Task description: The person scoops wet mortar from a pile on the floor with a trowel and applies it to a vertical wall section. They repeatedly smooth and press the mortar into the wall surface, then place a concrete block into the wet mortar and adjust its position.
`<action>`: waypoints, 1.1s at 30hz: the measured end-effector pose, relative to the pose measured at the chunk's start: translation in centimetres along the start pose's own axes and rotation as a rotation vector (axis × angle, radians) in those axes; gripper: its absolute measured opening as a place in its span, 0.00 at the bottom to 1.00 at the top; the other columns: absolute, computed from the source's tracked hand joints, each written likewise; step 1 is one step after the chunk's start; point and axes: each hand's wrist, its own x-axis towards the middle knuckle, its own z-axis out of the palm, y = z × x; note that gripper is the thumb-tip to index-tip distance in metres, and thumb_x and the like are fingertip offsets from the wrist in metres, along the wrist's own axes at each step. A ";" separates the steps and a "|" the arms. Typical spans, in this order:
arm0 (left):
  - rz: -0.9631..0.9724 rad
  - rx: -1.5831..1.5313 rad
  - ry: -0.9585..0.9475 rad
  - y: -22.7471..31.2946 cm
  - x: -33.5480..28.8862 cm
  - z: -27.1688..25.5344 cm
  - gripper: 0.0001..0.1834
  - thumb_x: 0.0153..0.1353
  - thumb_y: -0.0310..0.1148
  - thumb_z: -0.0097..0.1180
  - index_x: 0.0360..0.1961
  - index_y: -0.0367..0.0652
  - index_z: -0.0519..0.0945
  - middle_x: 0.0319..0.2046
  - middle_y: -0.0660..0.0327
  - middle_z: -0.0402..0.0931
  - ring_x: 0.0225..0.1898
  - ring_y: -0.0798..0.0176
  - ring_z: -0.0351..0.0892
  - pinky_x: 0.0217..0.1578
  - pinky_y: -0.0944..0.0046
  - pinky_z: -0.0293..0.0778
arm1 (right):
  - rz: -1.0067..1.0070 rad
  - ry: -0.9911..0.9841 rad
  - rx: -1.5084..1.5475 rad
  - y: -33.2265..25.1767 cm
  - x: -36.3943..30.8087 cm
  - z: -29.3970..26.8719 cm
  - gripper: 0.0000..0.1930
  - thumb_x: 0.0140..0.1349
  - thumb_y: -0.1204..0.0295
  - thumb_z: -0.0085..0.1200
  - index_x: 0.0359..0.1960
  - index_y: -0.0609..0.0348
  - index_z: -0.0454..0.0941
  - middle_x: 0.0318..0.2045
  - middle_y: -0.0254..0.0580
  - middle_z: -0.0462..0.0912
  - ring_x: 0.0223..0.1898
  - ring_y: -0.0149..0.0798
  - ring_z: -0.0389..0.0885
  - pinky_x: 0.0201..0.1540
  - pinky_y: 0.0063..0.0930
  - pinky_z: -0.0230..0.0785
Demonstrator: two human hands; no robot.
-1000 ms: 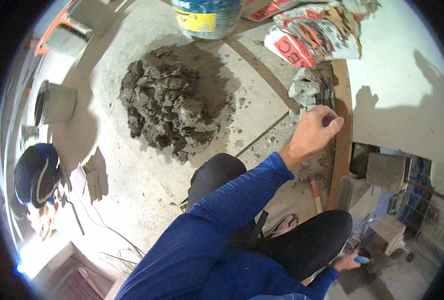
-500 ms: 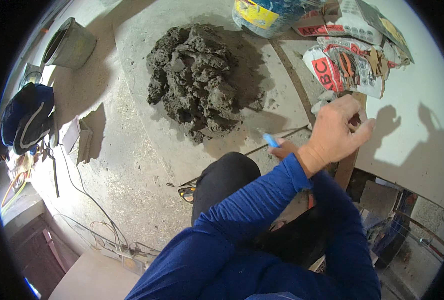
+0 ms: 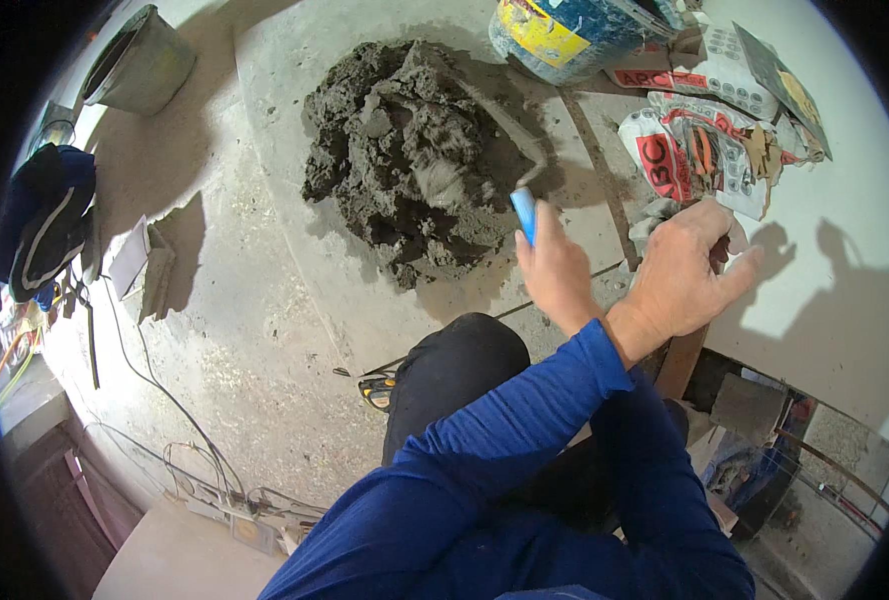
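Observation:
My right hand [image 3: 557, 268] grips the blue handle of a trowel [image 3: 524, 214]. Its bent metal neck runs up and left, and its mortar-smeared blade, partly blurred, is at the right side of a heap of wet grey mortar [image 3: 365, 130]. My left forearm crosses over the right one. To the right of the trowel hand, my left hand [image 3: 680, 265] hovers by the board edge, fingers loosely curled and thumb apart. Nothing shows in it, though its palm is partly hidden.
A blue bucket [image 3: 555, 45] stands behind the mortar, beside torn cement bags [image 3: 700, 150] on a white board [image 3: 825, 300]. A grey bucket [image 3: 143, 70] stands far left. Cables [image 3: 180, 400] trail along the left floor. A tape measure [image 3: 376, 391] lies by my knee.
My right hand has come out from beneath the left forearm, moving up and left with the trowel, whose blade is now at the mortar. The left hand has shifted only slightly.

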 end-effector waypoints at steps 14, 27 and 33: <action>-0.020 0.062 -0.106 0.2 0.0 -1.4 0.11 0.61 0.34 0.66 0.34 0.36 0.83 0.30 0.54 0.79 0.31 0.57 0.81 0.35 0.60 0.76 | 0.252 -0.211 0.326 4.7 -2.1 0.7 0.18 0.74 0.56 0.58 0.45 0.59 0.72 0.24 0.47 0.78 0.23 0.43 0.77 0.28 0.41 0.69; -0.271 -0.051 0.071 -8.0 1.6 -0.4 0.11 0.68 0.34 0.63 0.37 0.35 0.83 0.31 0.53 0.80 0.35 0.55 0.79 0.40 0.57 0.75 | 0.377 -0.564 0.601 12.3 1.4 3.1 0.17 0.70 0.61 0.57 0.54 0.58 0.77 0.33 0.46 0.82 0.34 0.45 0.80 0.37 0.43 0.70; 0.286 0.659 0.154 -9.0 15.7 -4.1 0.13 0.61 0.32 0.68 0.43 0.35 0.83 0.45 0.47 0.82 0.50 0.42 0.79 0.54 0.47 0.73 | -0.006 -0.535 0.011 11.6 2.4 -4.0 0.21 0.66 0.65 0.57 0.59 0.58 0.80 0.44 0.60 0.87 0.49 0.63 0.85 0.53 0.55 0.75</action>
